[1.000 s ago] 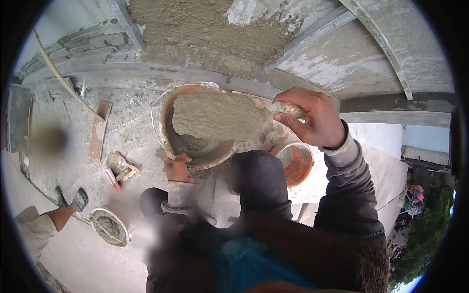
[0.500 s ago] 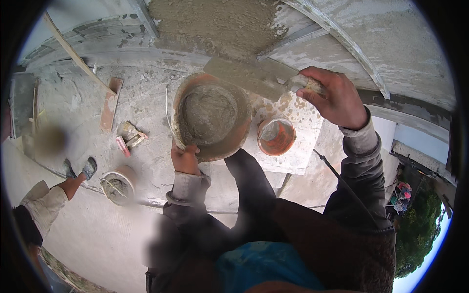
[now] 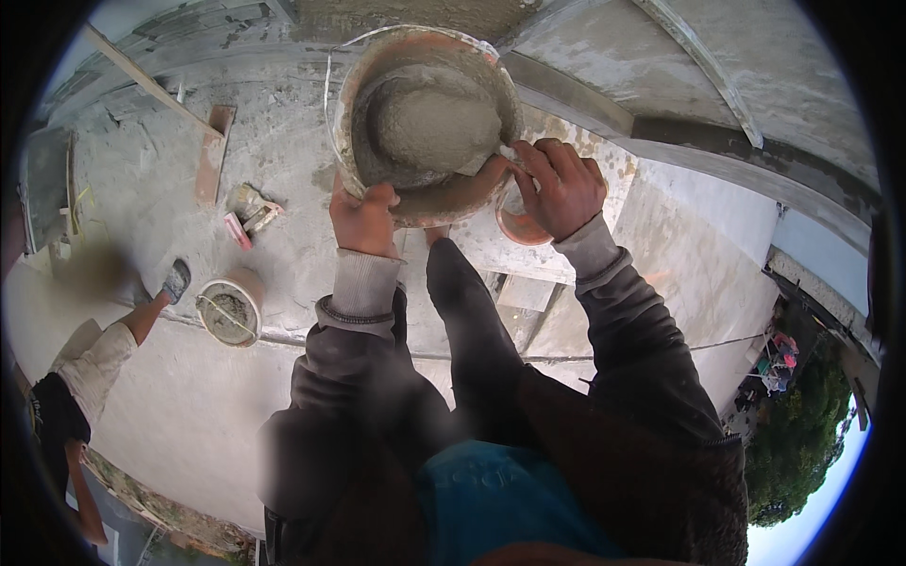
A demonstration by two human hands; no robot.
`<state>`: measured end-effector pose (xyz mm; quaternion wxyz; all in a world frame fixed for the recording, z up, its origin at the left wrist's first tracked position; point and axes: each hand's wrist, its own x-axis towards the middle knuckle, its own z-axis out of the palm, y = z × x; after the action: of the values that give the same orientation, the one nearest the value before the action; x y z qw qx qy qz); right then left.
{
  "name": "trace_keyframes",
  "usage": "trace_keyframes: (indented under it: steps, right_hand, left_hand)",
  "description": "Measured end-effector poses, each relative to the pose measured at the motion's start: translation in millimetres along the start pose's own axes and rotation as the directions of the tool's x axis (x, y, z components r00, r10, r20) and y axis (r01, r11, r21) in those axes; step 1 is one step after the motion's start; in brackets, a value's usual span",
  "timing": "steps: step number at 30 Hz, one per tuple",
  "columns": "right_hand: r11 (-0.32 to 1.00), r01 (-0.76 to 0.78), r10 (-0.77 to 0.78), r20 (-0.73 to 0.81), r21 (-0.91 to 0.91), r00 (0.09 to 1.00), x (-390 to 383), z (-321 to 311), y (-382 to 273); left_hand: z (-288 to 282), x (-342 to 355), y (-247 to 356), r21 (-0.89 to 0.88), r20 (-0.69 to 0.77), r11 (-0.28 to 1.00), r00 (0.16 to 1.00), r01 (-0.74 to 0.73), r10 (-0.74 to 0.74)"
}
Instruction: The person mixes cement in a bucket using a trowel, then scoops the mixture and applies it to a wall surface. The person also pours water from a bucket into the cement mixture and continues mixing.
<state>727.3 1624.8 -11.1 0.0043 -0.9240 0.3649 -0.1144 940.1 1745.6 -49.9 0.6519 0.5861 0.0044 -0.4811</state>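
In the head view, the left hand (image 3: 366, 219) is gripping the rim of a large orange bucket (image 3: 470, 201) at top centre of the frame, where wet mortar (image 3: 420, 118) is filling much of the inside. The right hand (image 3: 564, 189) is holding a trowel (image 3: 486, 157) by its handle, fingers wrapping closely, with the mortar-covered blade lying within the bucket. A smaller orange bucket (image 3: 522, 229) is peeking out below the right hand; a pale bucket (image 3: 249, 280), also containing mortar, is standing left of centre, below some hand tools (image 3: 238, 230). A co-worker (image 3: 61, 415) is appearing at lower left. Along the top edge, rough mortar is coating part of the wall (image 3: 613, 61), while a paler stretch is showing at upper right: the surface is looking only partly covered, and plenty of mortar is remaining in the large bucket, though the frame is cutting off the rest of the wall
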Motion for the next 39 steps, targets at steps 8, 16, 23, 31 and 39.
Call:
trace_keyframes:
  steps: [8, 16, 23, 31, 39]
  right_hand:
    - [0.839, -0.172, -0.101, 0.46, 0.515, 0.882, 76.0, -70.6, 68.8]
    - [0.911, -0.126, 0.039, 0.222, 0.393, 0.974, 169.0, -144.1, 171.0]
    - [0.97, -0.041, -0.106, 0.574, 0.238, 0.812, 93.8, -67.9, 66.2]
    - [0.988, 0.157, -0.156, 0.138, 0.005, 0.978, 88.5, 42.2, 13.5]
    - [0.981, 0.183, -0.179, -0.065, 0.062, 0.982, 125.5, 51.1, -28.1]
  left_hand:
    - [-10.9, -10.9, -26.8, -0.111, -0.228, 0.983, 0.959, 0.144, -0.166]
    - [1.5, -12.2, -12.3, 0.042, -0.239, 0.979, 0.954, 0.198, -0.183]
    - [27.8, -10.9, -1.5, -0.018, -0.177, 1.0, 0.984, -0.023, 0.019]
    - [16.5, 1.2, 17.5, 0.313, -0.119, 0.914, 0.944, -0.258, 0.308]
    - [-36.4, 58.5, 55.5, -0.103, -0.315, 0.995, 0.948, 0.014, -0.046]
